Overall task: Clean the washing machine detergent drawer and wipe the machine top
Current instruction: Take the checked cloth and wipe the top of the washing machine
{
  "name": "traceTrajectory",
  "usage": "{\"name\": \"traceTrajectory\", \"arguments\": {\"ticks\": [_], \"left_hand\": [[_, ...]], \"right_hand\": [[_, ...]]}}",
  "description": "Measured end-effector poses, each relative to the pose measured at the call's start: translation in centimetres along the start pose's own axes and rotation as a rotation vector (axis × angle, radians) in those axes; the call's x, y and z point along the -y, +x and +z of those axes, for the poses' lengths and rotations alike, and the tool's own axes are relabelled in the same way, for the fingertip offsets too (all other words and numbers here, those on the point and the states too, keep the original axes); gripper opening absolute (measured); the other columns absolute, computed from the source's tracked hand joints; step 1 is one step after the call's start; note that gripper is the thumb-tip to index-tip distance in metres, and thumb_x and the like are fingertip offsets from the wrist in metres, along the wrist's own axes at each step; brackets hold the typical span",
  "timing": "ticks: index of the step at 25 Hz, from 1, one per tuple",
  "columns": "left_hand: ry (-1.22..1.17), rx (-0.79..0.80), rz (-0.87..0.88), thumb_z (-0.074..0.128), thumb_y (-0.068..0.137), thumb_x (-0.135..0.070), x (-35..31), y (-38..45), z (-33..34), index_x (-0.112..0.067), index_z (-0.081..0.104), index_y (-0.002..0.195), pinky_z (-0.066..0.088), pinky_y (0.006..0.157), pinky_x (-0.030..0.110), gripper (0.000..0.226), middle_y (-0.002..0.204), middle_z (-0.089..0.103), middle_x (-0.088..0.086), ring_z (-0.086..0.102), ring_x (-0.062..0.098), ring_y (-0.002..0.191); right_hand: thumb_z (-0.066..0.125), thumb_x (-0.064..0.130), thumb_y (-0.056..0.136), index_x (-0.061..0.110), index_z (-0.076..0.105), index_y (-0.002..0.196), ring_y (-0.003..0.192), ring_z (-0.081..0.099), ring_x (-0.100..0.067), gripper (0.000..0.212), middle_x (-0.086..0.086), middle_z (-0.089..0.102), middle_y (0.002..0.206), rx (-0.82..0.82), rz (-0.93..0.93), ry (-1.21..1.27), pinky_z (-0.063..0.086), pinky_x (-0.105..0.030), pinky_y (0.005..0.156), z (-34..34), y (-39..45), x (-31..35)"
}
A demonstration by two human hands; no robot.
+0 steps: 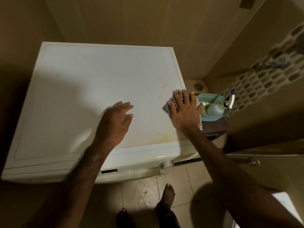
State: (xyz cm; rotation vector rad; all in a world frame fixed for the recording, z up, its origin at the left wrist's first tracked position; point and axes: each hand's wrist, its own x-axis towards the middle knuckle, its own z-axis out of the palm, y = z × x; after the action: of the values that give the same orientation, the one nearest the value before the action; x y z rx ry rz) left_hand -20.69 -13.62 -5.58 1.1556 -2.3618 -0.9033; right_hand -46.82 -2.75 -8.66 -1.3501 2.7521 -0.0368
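— So where's your cloth [173, 102]?
— Under your flat right hand [185, 111], at the machine top's [92, 79] right edge.
— And your left hand [115, 122]?
— Loose-fingered, empty, near the front.

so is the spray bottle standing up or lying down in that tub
Lying down: the spray bottle rests on its side in the green tub, its nozzle pointing up and right over the rim.

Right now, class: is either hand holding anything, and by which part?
Neither hand grips anything. The right hand presses flat, fingers spread, on the checked cloth at the machine top's right edge. The left hand holds nothing.
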Motion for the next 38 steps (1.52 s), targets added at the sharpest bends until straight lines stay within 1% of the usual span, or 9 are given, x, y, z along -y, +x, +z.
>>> {"name": "traceTrajectory", "arguments": {"ticks": [6,11,13,18,22,25,30,34,38], "left_hand": [[0.115,0.029,-0.051,0.054,0.105,-0.023,-1.4,-0.1,0.0,-0.024,0.068,0.132,0.022,0.121,0.032,0.031,0.148,0.058,-0.011,0.032,0.015,0.151],[0.126,0.028,-0.006,0.05,0.101,-0.024,-2.2,-0.6,-0.7,-0.02,0.073,0.124,0.03,0.12,0.038,0.033,0.141,0.065,-0.007,0.038,0.018,0.149],[0.083,0.019,0.02,0.051,0.098,-0.025,-2.8,-0.9,0.0,-0.021,0.074,0.121,0.036,0.119,0.041,0.033,0.137,0.068,-0.008,0.041,0.017,0.147],[0.026,0.069,0.063,0.061,0.1,-0.019,-6.4,-1.6,2.3,-0.023,0.074,0.122,0.038,0.112,0.029,0.026,0.129,0.071,-0.007,0.055,0.015,0.135],[0.015,0.153,0.08,0.061,0.1,-0.022,-8.9,-2.1,3.5,-0.027,0.074,0.123,0.04,0.106,0.026,0.026,0.126,0.072,-0.009,0.058,0.012,0.125],[0.051,0.164,0.077,0.06,0.1,-0.026,-9.0,-2.2,3.8,-0.03,0.073,0.122,0.04,0.104,0.024,0.026,0.127,0.071,-0.013,0.058,0.01,0.124],[-0.066,0.28,-0.05,0.058,0.103,-0.036,-10.5,-2.0,4.3,-0.027,0.074,0.121,0.05,0.095,0.025,0.026,0.119,0.076,-0.01,0.069,0.01,0.105],[-0.302,0.579,-0.13,0.046,0.107,-0.046,-15.3,-2.1,6.1,-0.03,0.067,0.117,0.053,0.069,0.017,0.029,0.104,0.074,-0.012,0.07,0.003,0.088],[-0.592,0.703,-0.145,0.054,0.106,-0.039,-18.6,-1.2,8.4,-0.02,0.071,0.127,0.06,0.089,0.028,0.034,0.113,0.078,-0.004,0.073,0.009,0.107]], "right_hand": [[0.014,0.066,0.095,0.036,0.034,0.158,0.158,0.014,-0.04,0.073,-0.007,0.018,0.173,0.058,-0.148,-0.011,0.031,-0.073,0.113,-0.1,4.9,0.6],[0.057,0.042,0.101,0.029,0.032,0.158,0.142,0.036,-0.05,0.064,-0.019,0.012,0.173,0.12,-0.01,-0.051,0.056,-0.059,0.096,-0.4,-1.6,-1.9],[0.058,0.041,0.104,0.026,0.027,0.161,0.136,0.044,-0.048,0.067,-0.022,0.017,0.17,0.122,0.044,-0.039,0.057,-0.055,0.09,-0.4,-5.5,-2.7],[0.043,0.058,0.106,0.024,0.028,0.162,0.124,0.058,-0.042,0.067,-0.023,0.05,0.146,-0.048,0.479,0.364,0.052,-0.053,0.095,-0.4,-12.3,-1.8],[0.04,0.062,0.105,0.022,0.03,0.162,0.135,0.051,-0.033,0.07,-0.014,0.046,0.153,-0.49,0.964,1.139,0.048,-0.052,0.108,1.3,-14.5,2.2],[0.038,0.051,0.11,0.016,0.026,0.164,0.14,0.045,-0.038,0.065,-0.019,0.04,0.159,-0.523,1.354,1.44,0.043,-0.047,0.113,1.5,-13.1,5.0],[0.047,0.047,0.107,0.027,0.009,0.167,0.143,0.045,-0.032,0.073,-0.006,0.038,0.163,-0.374,1.274,1.567,0.042,-0.049,0.117,-1.2,-14.9,6.4],[0.051,0.052,0.103,0.035,0.024,0.162,0.14,0.048,-0.019,0.067,0.005,0.047,0.156,-0.6,1.077,1.463,0.043,-0.05,0.116,-3.9,-15.0,4.4],[0.036,0.065,0.1,0.038,0.028,0.161,0.143,0.046,-0.015,0.067,0.008,0.045,0.159,-0.573,0.949,1.429,0.04,-0.05,0.119,-5.5,-12.7,0.7]]}}
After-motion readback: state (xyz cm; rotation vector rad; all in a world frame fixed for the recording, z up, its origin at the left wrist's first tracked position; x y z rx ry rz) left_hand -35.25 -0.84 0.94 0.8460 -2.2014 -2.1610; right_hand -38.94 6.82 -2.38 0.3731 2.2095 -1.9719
